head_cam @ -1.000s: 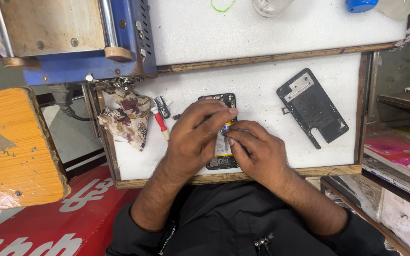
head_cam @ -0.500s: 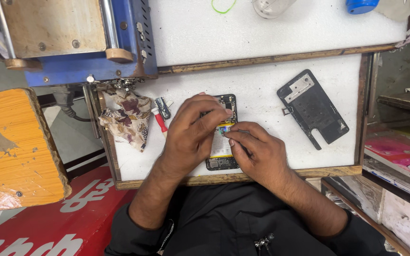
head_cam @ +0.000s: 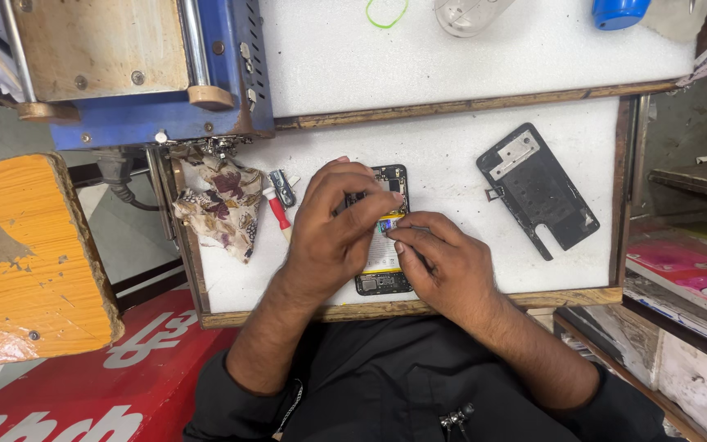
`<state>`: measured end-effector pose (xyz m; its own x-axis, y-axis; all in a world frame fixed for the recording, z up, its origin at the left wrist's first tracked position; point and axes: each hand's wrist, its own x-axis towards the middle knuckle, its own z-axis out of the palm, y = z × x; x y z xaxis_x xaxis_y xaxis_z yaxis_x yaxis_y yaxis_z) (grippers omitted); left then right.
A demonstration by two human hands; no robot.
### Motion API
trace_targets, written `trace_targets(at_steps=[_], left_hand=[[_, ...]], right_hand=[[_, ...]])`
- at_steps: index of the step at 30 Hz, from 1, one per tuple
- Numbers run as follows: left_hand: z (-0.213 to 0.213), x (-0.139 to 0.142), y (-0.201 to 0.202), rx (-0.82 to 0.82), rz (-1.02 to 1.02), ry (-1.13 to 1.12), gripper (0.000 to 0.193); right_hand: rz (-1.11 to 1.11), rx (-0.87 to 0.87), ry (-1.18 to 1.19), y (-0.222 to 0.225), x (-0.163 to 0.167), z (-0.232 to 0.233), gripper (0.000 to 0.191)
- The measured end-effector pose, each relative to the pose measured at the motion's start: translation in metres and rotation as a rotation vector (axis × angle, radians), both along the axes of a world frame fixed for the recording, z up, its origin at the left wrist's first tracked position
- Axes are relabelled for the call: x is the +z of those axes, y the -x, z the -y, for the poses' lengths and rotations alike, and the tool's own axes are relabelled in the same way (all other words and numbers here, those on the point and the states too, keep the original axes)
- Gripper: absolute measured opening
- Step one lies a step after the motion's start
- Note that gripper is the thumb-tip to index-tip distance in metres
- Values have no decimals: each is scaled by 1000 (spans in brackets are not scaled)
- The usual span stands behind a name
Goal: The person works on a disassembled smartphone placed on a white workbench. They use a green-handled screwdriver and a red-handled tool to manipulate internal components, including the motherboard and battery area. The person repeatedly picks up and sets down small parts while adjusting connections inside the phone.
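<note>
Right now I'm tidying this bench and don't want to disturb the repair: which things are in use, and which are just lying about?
In use:
- opened phone, under both hands
- left hand and right hand, fingertips meeting over its middle

Lying about:
- black back panel, to the right
- red-handled tool
- patterned cloth
- blue machine
- green band
- blue cap

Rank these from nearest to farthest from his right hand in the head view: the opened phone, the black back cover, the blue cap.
1. opened phone: under the right hand, touching its fingers.
2. black back cover: to the right on the white pad.
3. blue cap: top edge, far right.
</note>
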<state>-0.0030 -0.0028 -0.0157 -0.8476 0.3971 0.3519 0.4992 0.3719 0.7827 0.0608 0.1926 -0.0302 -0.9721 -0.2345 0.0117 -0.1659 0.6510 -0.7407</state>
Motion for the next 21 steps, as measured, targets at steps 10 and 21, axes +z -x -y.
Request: trace_targets(at_steps=[10,21], left_hand=[[5,-5,-1,-31,-6,-20,55],[4,-6,-1,-14,-49,-30,49]], right_hand=[[-8,-2,-16,0,0,0,17],[11,-5,-30,1,0,0,17]])
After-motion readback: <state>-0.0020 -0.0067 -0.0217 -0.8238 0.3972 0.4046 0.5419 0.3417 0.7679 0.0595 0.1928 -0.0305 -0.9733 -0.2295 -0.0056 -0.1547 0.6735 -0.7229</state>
